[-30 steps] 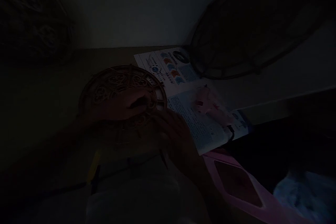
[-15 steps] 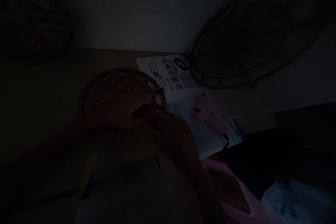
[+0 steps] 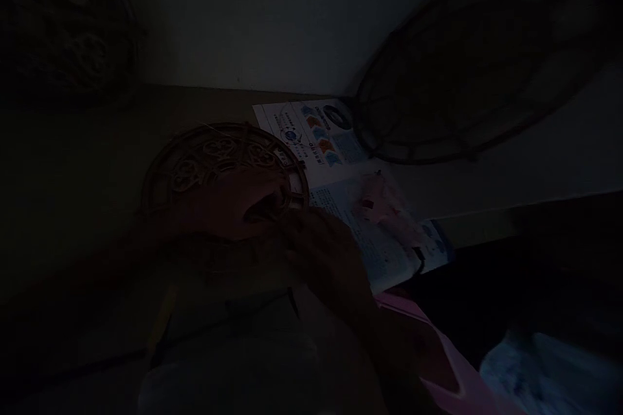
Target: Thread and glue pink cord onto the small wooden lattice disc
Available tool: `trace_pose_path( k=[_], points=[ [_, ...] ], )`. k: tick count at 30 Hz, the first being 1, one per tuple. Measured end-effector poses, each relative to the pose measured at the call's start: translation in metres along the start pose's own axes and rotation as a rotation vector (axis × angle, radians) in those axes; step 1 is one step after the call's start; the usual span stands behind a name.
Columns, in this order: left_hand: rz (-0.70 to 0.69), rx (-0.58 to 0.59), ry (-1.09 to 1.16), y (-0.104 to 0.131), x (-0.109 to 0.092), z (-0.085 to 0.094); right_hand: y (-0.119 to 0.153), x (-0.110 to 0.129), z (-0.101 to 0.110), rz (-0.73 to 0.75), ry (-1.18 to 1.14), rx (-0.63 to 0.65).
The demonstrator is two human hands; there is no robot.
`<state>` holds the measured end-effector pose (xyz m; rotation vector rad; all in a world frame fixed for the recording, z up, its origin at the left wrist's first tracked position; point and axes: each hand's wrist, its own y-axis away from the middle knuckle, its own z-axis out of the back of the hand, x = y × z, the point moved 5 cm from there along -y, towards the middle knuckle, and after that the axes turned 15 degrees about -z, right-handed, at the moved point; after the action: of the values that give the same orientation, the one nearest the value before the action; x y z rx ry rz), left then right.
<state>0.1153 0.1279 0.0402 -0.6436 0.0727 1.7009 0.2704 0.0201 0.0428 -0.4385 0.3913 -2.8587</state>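
- Brown openwork disc (image 3: 219, 149) lies on the table (image 3: 180, 102), its right edge seemingly over a printed sheet (image 3: 321, 175).
- Left hand (image 3: 228, 204) covers the disc's middle, thumb and fingers curved round a dark gap; too dim to say whether its grip has hold of anything.
- Right hand (image 3: 324, 246) is at the disc's near right edge, fingers bent; whether its grip pinches a piece is just as unclear.
- Best handling, I judge: press lightly with the left palm so the disc lies flat, work with the right fingertips alone, and spare its thin curls any sideways force. More light would help.
- The disc's near edge sinks into shadow.
- On the sheet rests a blurred pink glue gun (image 3: 384, 207), going by its shape.
- Closer to the body, a yellow stick (image 3: 163, 318) barely shows.
- Left round frame (image 3: 90, 52) and right round frame (image 3: 467, 71) are dark and cut off.
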Motion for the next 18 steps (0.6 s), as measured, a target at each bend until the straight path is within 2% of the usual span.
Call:
trace_pose_path(
  k=[7,18],
  points=[
    [0.0,0.026,0.033,-0.003,-0.001,0.0,0.001,0.001,0.001,-0.003,0.005,0.014],
    [0.031,0.055,0.06,-0.006,-0.001,0.0,-0.004,0.012,0.011,0.049,0.089,-0.083]
  ],
)
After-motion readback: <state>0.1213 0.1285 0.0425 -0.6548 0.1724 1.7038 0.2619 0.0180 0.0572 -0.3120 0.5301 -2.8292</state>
